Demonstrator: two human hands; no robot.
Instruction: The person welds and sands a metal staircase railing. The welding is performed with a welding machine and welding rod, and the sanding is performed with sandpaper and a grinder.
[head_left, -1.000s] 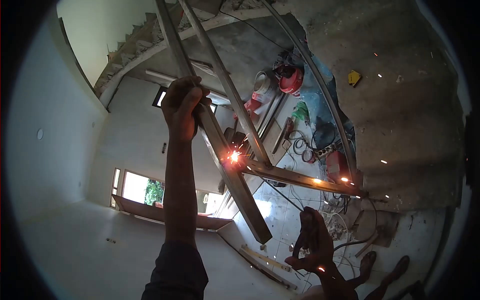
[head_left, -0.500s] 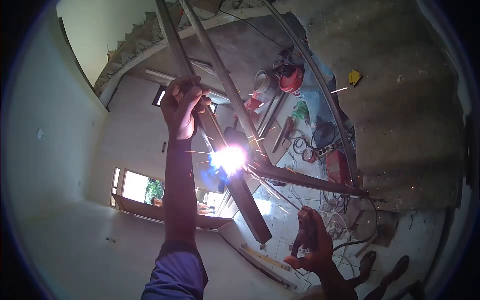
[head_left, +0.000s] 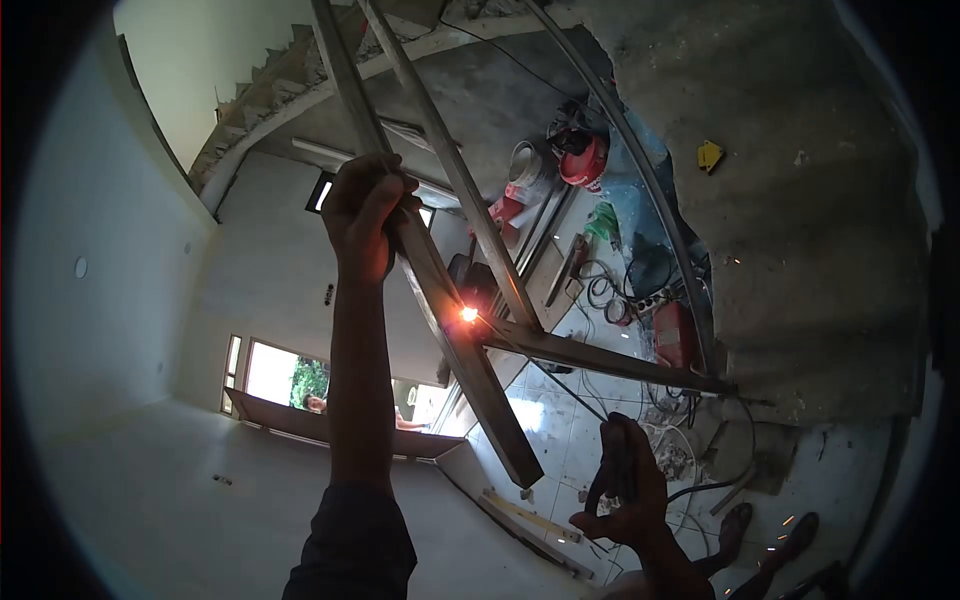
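My left hand (head_left: pixel 362 215) is wrapped around a long rectangular metal tube (head_left: pixel 490 410) that slants down through the middle of the head view. In my right hand (head_left: pixel 647 500), lower right, is a dark welding electrode holder (head_left: pixel 618 468). A thin welding rod (head_left: pixel 562 382) runs from it up and left towards the tube. Near the rod's tip, a small orange spot (head_left: pixel 468 314) glows where the tube meets a metal crossbar (head_left: pixel 620 361). Exact contact between rod and joint cannot be made out. Another metal tube (head_left: pixel 450 165) comes down to the crossbar.
A curved metal bar (head_left: pixel 650 180) reaches the crossbar's right end. Below are a red welding machine (head_left: pixel 676 335), coiled cables (head_left: pixel 598 288), a red bucket (head_left: pixel 583 162) and rubble. A yellow magnetic square (head_left: pixel 710 155) lies on the concrete slab (head_left: pixel 820 240). Feet (head_left: pixel 735 528) show lower right.
The bright white-blue arc and its spray of sparks have died down to a small orange glow. The scene is darker; both hands stay almost where they were.
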